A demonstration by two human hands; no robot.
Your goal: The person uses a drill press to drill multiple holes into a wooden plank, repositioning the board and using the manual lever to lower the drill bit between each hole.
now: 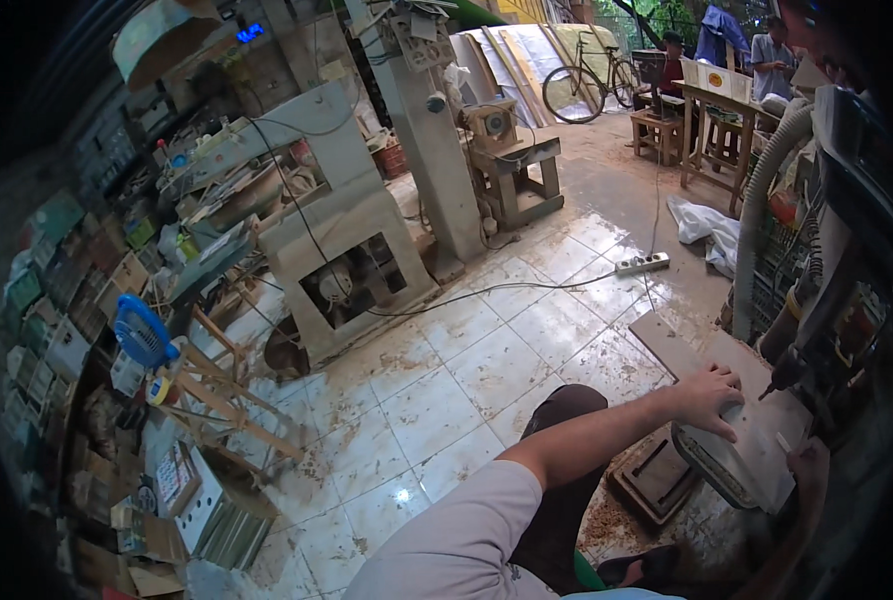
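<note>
My left hand (708,397) lies on a pale flat board (756,440) with its fingers spread, the thumb toward me. The board rests on the table (706,462) of a drill press and reaches past it. Just above the board's surface hangs the drill bit in its dark chuck (788,370), to the right of my left hand. At the board's right edge, my right hand (809,468) has its fingers drawn together at a small, thin whitish piece (783,441). Another pale board (664,342) sticks out beyond the far side.
Below the table is the drill press base (654,485), with wood shavings round it. A power strip (642,263) and its cable lie on the tiled floor. A grey hose (766,190) hangs at right. Left stand a large bandsaw (331,215) and a blue fan (144,330). Two people sit or stand far off.
</note>
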